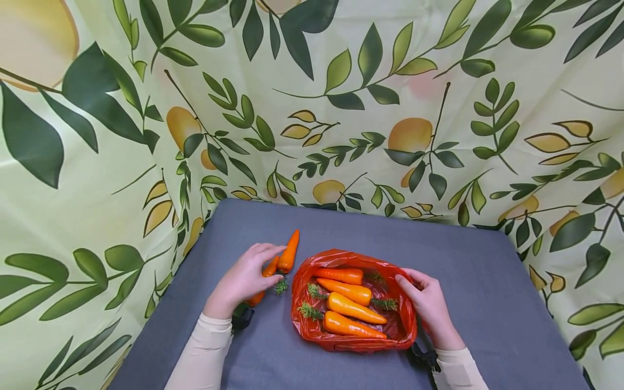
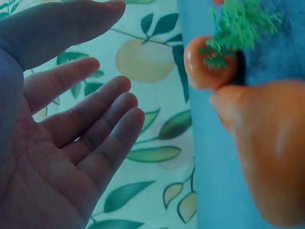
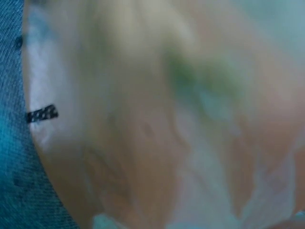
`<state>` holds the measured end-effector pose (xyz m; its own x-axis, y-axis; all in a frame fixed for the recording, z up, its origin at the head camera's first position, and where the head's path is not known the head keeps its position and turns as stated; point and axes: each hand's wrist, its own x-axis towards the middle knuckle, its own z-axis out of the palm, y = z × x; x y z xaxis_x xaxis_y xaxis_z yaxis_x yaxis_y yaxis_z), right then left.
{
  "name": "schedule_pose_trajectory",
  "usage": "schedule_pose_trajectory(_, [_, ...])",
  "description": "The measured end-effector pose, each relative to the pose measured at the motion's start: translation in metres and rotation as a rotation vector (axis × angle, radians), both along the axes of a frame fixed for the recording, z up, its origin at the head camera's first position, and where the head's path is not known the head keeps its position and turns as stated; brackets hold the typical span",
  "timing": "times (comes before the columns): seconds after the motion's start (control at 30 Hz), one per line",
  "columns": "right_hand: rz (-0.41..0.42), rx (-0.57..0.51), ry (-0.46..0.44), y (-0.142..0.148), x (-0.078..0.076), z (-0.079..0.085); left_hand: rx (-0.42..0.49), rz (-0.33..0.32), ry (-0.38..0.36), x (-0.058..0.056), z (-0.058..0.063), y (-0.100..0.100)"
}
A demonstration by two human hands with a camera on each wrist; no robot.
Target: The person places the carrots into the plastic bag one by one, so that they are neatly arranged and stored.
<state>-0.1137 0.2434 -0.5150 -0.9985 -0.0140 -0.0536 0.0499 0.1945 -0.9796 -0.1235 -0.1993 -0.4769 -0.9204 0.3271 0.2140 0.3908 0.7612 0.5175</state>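
Observation:
A red plastic bag (image 1: 312, 336) lies with its mouth open on the table, several orange carrots (image 1: 353, 309) with green tops inside it. At the bag's right side, my right hand (image 1: 431, 303) grips the rim between thumb and fingers. My left hand (image 1: 246, 279) is left of the bag, over loose carrots (image 1: 289, 253) partly hidden beneath it. The left wrist view shows this left hand (image 2: 71, 138) with relaxed, spread fingers and nothing in them; a carrot (image 2: 274, 152) lies apart from it. In the right wrist view, the blurred bag (image 3: 143, 143) fills most of the picture.
The grey tabletop (image 1: 468, 281) extends around the bag. Behind and to the left hangs a cloth (image 1: 341, 119) printed with leaves and fruit, meeting the table's edges. Black straps (image 1: 423, 357) circle the wrists.

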Motion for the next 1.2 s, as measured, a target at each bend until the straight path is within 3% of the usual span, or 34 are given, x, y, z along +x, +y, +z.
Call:
schedule_pose_trajectory(0.47, [0.005, 0.006, 0.007, 0.0, 0.002, -0.002, -0.031, 0.094, -0.049, 0.003, -0.011, -0.019])
schedule_pose_trajectory(1.2, [0.008, 0.001, -0.004, 0.0, 0.001, 0.0, -0.052, 0.097, -0.163, 0.001, -0.031, -0.021])
